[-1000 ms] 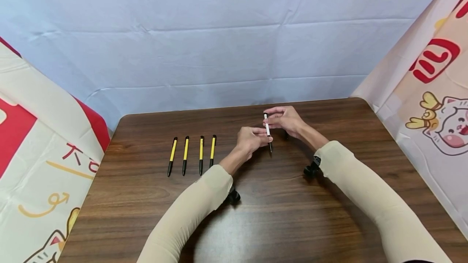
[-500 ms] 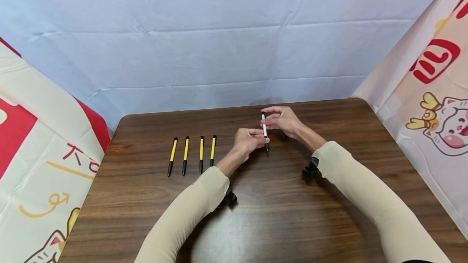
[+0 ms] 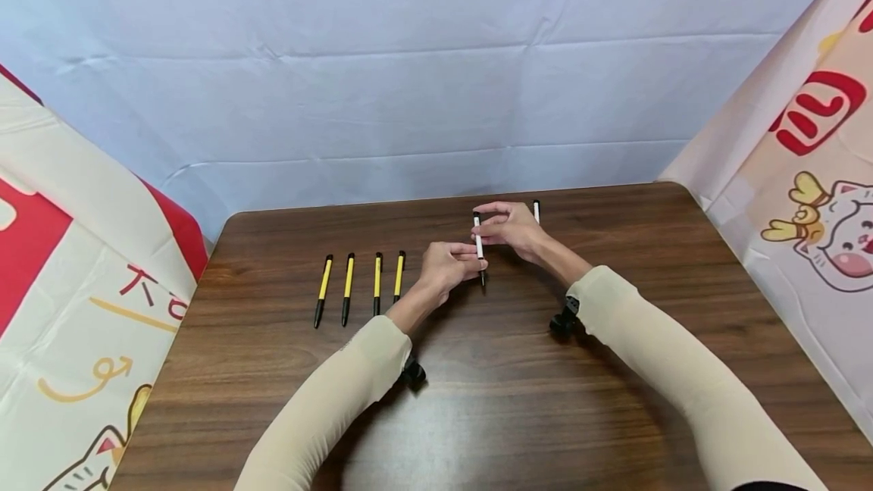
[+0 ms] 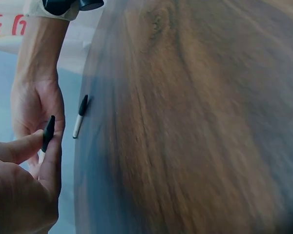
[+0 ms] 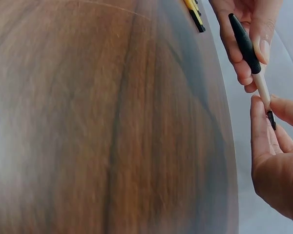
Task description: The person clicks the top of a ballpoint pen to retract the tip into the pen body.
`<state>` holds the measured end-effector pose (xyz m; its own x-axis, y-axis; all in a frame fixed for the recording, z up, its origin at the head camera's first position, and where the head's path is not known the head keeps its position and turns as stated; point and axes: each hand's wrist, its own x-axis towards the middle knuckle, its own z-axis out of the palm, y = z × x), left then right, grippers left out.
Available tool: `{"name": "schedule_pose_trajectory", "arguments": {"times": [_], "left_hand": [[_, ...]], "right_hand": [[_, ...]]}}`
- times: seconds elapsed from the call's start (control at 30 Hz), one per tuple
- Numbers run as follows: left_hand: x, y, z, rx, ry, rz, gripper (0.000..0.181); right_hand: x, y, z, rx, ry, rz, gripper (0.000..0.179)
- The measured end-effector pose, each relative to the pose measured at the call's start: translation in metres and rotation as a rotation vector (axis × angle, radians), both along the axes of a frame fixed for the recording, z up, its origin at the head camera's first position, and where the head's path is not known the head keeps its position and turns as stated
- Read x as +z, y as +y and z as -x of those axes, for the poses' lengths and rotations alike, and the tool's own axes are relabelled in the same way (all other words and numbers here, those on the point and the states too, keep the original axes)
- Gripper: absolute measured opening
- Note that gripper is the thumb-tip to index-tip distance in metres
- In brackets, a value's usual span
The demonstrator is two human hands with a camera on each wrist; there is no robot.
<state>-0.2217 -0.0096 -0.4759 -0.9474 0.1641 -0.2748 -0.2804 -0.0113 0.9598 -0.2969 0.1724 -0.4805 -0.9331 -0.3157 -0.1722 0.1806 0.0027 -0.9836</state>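
Note:
A white pen (image 3: 479, 241) with a black grip and black top stands between my two hands over the far part of the table. My left hand (image 3: 446, 267) pinches it low down, thumb near where white meets black in the right wrist view. Up at the black top end, my right hand (image 3: 514, 231) holds it between thumb and fingers. The pen's black tip (image 4: 49, 132) pokes out past the left thumb in the left wrist view. A second white pen (image 3: 536, 211) lies on the table just behind the right hand, partly hidden by it.
Several yellow pens with black grips, such as the leftmost yellow pen (image 3: 323, 286), lie in a row left of the hands. The left forearm overlaps the rightmost ones. A white cloth (image 3: 409, 97) hangs behind the wooden table (image 3: 491, 415), with printed cloths at both sides.
Both hands have shifted left together, carrying the white pen toward the yellow row. The second white pen has come into view behind the right hand.

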Motion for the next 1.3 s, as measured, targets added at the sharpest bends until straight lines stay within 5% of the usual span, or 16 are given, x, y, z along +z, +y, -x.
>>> {"name": "schedule_pose_trajectory", "arguments": {"times": [0.67,1.3], "left_hand": [[-0.002,-0.048,-0.010,-0.043,0.009,0.083,0.028],[-0.001,-0.073,-0.021,-0.067,0.029,0.236,0.025]], "right_hand": [[-0.009,-0.043,-0.010,0.030,0.004,-0.034,0.055],[-0.014,-0.069,-0.019,0.093,0.008,-0.066,0.057]]}}
